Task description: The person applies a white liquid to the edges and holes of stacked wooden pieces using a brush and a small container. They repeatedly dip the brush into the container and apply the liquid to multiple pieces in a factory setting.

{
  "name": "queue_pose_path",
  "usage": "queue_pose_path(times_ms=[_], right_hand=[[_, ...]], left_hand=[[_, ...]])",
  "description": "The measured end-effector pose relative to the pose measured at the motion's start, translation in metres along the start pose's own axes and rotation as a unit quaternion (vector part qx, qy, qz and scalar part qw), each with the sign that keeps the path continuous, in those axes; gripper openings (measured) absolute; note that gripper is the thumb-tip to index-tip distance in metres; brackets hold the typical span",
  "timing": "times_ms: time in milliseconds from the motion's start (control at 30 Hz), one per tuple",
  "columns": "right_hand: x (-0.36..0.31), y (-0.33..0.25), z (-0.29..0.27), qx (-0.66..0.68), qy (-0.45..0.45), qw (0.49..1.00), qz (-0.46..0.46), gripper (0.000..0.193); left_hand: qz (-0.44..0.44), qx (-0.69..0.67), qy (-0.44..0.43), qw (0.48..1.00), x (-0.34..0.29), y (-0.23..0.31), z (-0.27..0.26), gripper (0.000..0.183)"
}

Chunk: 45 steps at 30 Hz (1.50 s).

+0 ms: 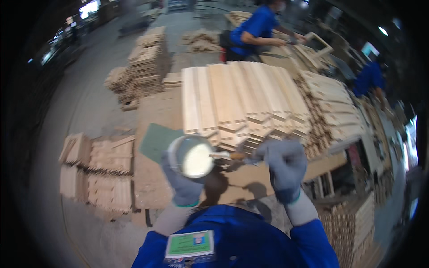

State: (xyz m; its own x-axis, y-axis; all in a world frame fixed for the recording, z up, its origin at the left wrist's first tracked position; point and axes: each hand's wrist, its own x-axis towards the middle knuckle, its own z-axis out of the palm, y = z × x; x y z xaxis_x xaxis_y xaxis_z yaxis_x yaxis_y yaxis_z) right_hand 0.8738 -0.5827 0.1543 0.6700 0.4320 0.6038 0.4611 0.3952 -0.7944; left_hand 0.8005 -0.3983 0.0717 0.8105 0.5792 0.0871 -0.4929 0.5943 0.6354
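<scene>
- A worker's gloved left grip [185, 187] holds a round cup [177, 156] of pale liquid [199, 160], approx. centre of view, above the near edge of the tabletop [154, 187]; fingers wrap its outer side, thumb placement n/a (hidden).
- Gloved right grip [286, 167], opp. side, pinches the far end of a slim brush-like tool [237, 156] w/ an orange-brown handle; motion blur hides exact finger positions.
- Tool's pale tip reaches over the cup's right rim; whether it touches the liquid, can't tell.
- Cup prob. has moderate wt., mostly from its contents; wall looks stiff, material unclear. Main risk is spillage, so a level hold w/ fingers round the side, below the rim, seems best.
- Liquid looks opaque & maybe thick; any drips would prob. make the cup wall & gloves slick.
- Tool looks light, w/ a stiff handle & prob. a softer tip; best held on the bare handle, well clear of the wet end. A light pinch should do; gloves may dull the feel.
- Just beyond, pale wooden boards [241, 94] lie side by side in a layered stack, holes visible at their near ends; they look rigid & dry.
- A green sheet [156, 138] lies on the tabletop, partly behind the cup, left side.
</scene>
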Motion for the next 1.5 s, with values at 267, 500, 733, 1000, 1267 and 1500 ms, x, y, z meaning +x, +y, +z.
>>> queue_pose_path(times_ms=[267, 500, 733, 1000, 1267, 1500], right_hand=[[0.063, 0.037, -0.143, -0.287, 0.155, 0.929, 0.173, 0.024], [0.055, 0.064, -0.164, -0.345, 0.134, 0.911, 0.182, 0.027], [0.055, 0.067, -0.161, -0.404, 0.108, 0.889, 0.189, 0.025], [0.053, 0.054, -0.18, -0.353, 0.171, 0.902, 0.178, 0.025], [0.051, 0.066, -0.189, -0.429, 0.138, 0.88, 0.147, 0.026], [0.045, 0.073, -0.195, -0.447, 0.118, 0.868, 0.183, 0.029]], left_hand=[[-0.088, -0.181, -0.059, 0.978, -0.001, 0.02, -0.023, 0.061], [-0.092, -0.191, -0.076, 0.974, -0.001, 0.018, -0.032, 0.062], [-0.092, -0.188, -0.072, 0.975, -0.001, 0.02, -0.033, 0.063], [-0.093, -0.194, -0.093, 0.972, 0.0, 0.019, -0.04, 0.061], [-0.086, -0.191, -0.023, 0.978, -0.003, 0.018, -0.032, 0.063], [-0.09, -0.175, -0.008, 0.98, -0.003, 0.019, -0.031, 0.063]])
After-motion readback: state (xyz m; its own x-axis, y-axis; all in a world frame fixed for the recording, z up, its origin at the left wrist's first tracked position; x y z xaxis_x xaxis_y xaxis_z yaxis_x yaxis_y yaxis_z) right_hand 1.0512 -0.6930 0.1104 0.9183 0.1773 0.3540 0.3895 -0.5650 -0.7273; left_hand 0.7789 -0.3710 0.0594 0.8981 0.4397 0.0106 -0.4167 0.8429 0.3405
